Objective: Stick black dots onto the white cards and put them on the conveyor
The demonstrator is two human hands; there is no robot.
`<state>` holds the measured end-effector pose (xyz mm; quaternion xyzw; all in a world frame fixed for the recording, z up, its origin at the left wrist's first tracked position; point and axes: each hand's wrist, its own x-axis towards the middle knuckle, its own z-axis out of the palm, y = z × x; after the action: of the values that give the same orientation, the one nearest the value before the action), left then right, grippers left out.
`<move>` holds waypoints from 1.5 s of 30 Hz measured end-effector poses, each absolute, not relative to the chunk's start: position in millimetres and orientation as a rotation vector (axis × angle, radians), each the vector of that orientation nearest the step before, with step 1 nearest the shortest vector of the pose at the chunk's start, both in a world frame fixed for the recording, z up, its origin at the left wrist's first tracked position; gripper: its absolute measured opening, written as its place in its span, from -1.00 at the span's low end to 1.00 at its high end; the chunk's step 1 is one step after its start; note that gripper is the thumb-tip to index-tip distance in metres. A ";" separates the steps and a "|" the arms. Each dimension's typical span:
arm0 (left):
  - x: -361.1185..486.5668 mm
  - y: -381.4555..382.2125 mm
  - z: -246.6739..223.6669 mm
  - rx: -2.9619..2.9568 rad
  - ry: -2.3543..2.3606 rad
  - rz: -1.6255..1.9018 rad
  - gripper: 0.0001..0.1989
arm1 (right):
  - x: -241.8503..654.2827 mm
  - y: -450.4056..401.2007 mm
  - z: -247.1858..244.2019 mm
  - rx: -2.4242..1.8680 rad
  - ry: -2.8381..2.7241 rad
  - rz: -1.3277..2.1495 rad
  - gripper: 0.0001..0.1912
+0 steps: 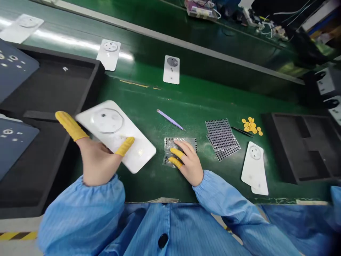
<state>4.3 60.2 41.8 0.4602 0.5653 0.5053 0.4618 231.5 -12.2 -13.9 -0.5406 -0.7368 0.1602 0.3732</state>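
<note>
My left hand (97, 158) grips a white plastic panel (133, 151) with a large, roughly round inset, tilted above the bench. Its thumb presses on the panel's face and its index finger sticks out past the edge. My right hand (189, 161) rests on a clear sheet of small black dots (193, 140). Thumb and index finger, both in yellow finger cots, are drawn close together at the sheet's left part; their fingertips partly cover what lies beneath. Purple tweezers (171, 120) lie just beyond the sheet. More dotted sheets (222, 137) overlap to the right.
Yellow finger cots (252, 126) lie piled beside black tweezers (242, 132). Two white panels (253, 165) overlap at right, near a black divided tray (282, 149). A larger black tray (90, 85) with grey-blue panels (16, 71) stands left. Another white panel (171, 74) lies farther back.
</note>
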 end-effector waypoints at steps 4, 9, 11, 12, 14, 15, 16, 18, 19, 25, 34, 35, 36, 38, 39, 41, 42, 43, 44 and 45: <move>-19.2 43.3 44.7 1.223 1.541 0.935 -0.42 | 237.1 -8.9 -17.0 -1.259 -1.850 0.376 -0.75; 16.3 26.0 45.8 1.221 1.318 0.719 -0.72 | 235.2 -24.8 12.0 -1.178 -1.826 0.319 -0.60; 34.8 24.0 44.0 1.189 1.208 0.706 -0.71 | 237.0 -30.0 20.0 -1.177 -1.915 0.285 -0.59; 42.3 23.5 43.0 1.164 1.169 0.704 -0.72 | 238.4 -31.0 23.0 -1.167 -1.957 0.299 -0.61; 52.3 22.5 41.8 1.103 1.151 0.710 -0.76 | 241.1 -29.5 28.2 -1.124 -1.988 0.424 -0.64; 55.1 21.9 41.7 1.077 1.164 0.714 -0.79 | 241.9 -27.3 30.7 -1.108 -1.963 0.503 -0.65; 56.9 21.3 41.8 1.059 1.174 0.718 -0.81 | 242.1 -24.5 33.1 -1.100 -1.921 0.559 -0.67; 58.2 20.0 42.4 1.022 1.153 0.692 -0.83 | 240.7 -18.4 37.2 -1.109 -1.858 0.554 -0.74; 58.2 19.5 42.5 1.005 1.124 0.673 -0.83 | 239.4 -15.7 38.5 -1.117 -1.864 0.503 -0.78; 54.2 19.3 33.5 1.193 1.052 0.601 -0.78 | 232.8 -10.0 31.6 -1.145 -2.079 0.380 -0.77; 49.4 25.5 15.8 1.782 1.193 0.464 -0.68 | 228.3 -7.0 -10.1 -1.062 -2.039 0.247 -0.76; 48.7 26.9 13.9 1.833 1.204 0.444 -0.68 | 227.9 -5.7 -12.6 -1.078 -2.004 0.322 -0.78; 48.0 28.3 12.2 1.877 1.215 0.428 -0.69 | 227.5 -4.4 -14.5 -1.094 -1.968 0.404 -0.81; 46.6 31.2 9.5 1.925 1.218 0.409 -0.70 | 227.1 -2.3 -16.7 -1.113 -1.907 0.549 -0.84; 46.1 32.5 8.7 1.932 1.209 0.405 -0.71 | 226.9 -1.5 -17.2 -1.115 -1.889 0.594 -0.85; 45.5 34.4 8.1 1.942 1.193 0.401 -0.69 | 226.8 -0.5 -17.3 -1.116 -1.864 0.630 -0.85; 45.4 35.1 8.3 1.947 1.187 0.400 -0.69 | 226.8 -0.3 -17.0 -1.118 -1.860 0.632 -0.86; 45.4 35.7 8.6 1.949 1.180 0.401 -0.69 | 226.8 -0.2 -16.6 -1.120 -1.865 0.624 -0.86; 45.4 36.1 9.0 1.949 1.175 0.402 -0.68 | 227.0 -0.2 -16.2 -1.121 -1.881 0.608 -0.86; 45.4 36.5 9.4 1.946 1.171 0.405 -0.69 | 227.2 -0.5 -15.8 -1.123 -1.904 0.585 -0.86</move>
<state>45.4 36.5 9.4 0.7712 0.4639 0.1606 0.4053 227.2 -0.5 -15.8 -0.4468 -0.7577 0.2328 0.4148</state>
